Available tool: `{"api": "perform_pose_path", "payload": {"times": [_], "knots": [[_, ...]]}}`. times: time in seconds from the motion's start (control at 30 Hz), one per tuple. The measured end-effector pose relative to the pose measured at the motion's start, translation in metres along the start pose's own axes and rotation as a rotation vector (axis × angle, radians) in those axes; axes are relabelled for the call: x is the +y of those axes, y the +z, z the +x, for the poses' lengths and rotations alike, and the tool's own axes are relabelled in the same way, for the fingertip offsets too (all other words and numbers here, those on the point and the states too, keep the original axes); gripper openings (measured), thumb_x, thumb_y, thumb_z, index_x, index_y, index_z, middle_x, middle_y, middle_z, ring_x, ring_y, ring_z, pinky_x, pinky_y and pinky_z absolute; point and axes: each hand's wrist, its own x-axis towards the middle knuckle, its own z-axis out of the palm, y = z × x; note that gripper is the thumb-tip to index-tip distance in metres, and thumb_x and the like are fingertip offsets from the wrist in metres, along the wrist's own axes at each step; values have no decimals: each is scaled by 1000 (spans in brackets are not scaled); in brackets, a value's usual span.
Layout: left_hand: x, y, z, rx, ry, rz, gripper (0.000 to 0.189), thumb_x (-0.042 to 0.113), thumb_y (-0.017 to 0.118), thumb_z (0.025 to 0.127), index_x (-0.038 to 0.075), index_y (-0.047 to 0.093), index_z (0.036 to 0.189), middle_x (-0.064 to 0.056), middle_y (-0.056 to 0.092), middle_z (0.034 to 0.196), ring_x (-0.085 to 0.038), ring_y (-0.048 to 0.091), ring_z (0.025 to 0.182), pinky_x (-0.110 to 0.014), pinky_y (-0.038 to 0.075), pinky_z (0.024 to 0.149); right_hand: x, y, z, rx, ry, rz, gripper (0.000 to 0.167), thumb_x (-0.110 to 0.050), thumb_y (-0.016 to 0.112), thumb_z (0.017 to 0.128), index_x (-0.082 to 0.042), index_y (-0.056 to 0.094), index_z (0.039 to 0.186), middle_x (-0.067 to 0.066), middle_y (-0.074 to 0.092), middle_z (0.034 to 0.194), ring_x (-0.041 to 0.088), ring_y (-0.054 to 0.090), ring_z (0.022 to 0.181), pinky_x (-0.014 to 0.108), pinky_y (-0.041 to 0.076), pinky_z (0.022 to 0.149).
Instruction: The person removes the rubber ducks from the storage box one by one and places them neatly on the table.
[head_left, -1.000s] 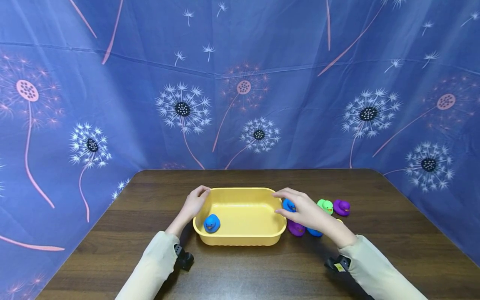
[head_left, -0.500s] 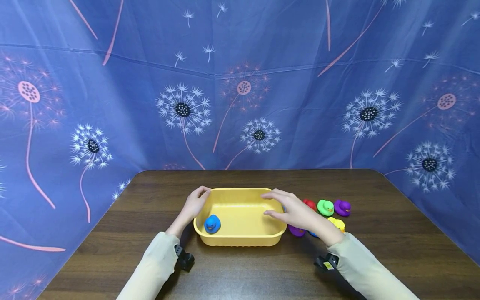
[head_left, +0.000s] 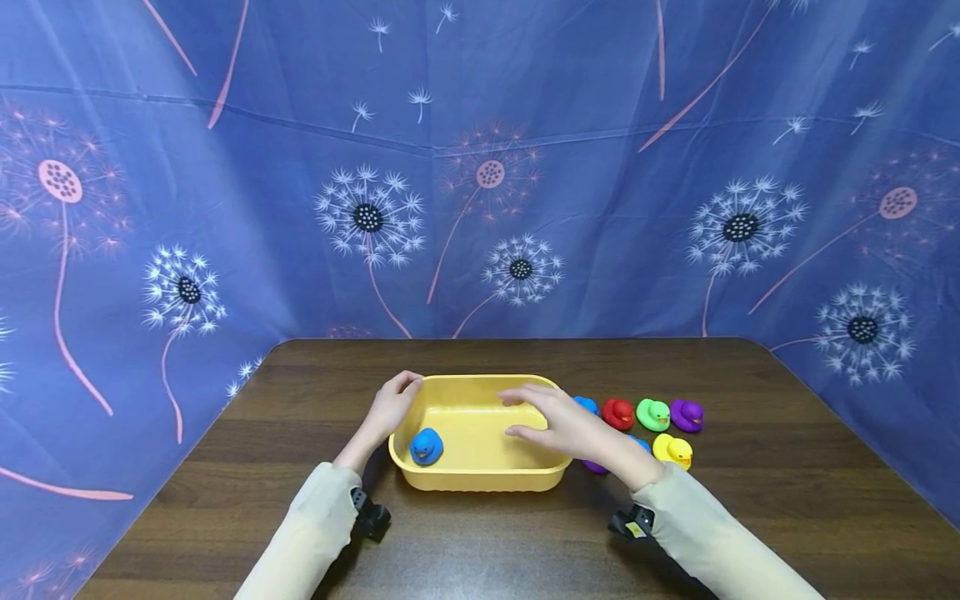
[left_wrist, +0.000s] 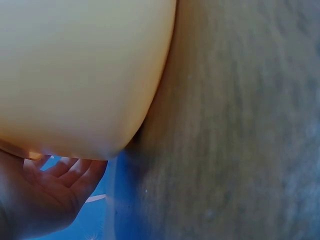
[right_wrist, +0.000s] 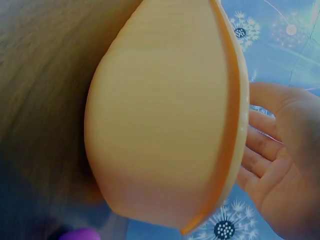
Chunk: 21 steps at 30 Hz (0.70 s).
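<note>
A yellow plastic tub [head_left: 480,481] stands on the table in the head view, with a blue rubber duck [head_left: 427,447] in its left end. My left hand [head_left: 390,406] holds the tub's back left corner at the rim; in the left wrist view its fingers [left_wrist: 82,177] reach behind the wall. Over the tub's right half hovers my right hand [head_left: 555,422], thumb and fingers apart with nothing between them. In the right wrist view that hand [right_wrist: 285,155] shows past the tub's rim [right_wrist: 243,115], its palm bare.
Right of the tub sit several rubber ducks: a red duck [head_left: 618,414], a green duck [head_left: 653,414], a purple duck [head_left: 687,415], a yellow duck [head_left: 672,451] and a blue duck [head_left: 586,404]. My right forearm partly covers others. A patterned blue cloth [head_left: 600,208] hangs behind the table.
My right hand has moved left from above the ducks to over the tub, uncovering the red and yellow ducks. The left hand, tub and blue duck inside stay in place.
</note>
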Motion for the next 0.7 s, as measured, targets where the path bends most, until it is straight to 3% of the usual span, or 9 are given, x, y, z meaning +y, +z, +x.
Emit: {"api": "perform_pose_path", "payload": {"times": [0.7], "knots": [[2, 0, 0, 3, -4, -1, 27, 24, 46, 98, 6, 62, 111, -13, 63, 115, -28, 57, 104, -44, 43, 90, -17, 25, 22, -41, -74, 55, 42, -27, 68, 86, -6, 59, 122, 6, 63, 116, 16, 59, 109, 33, 47, 94]]}}
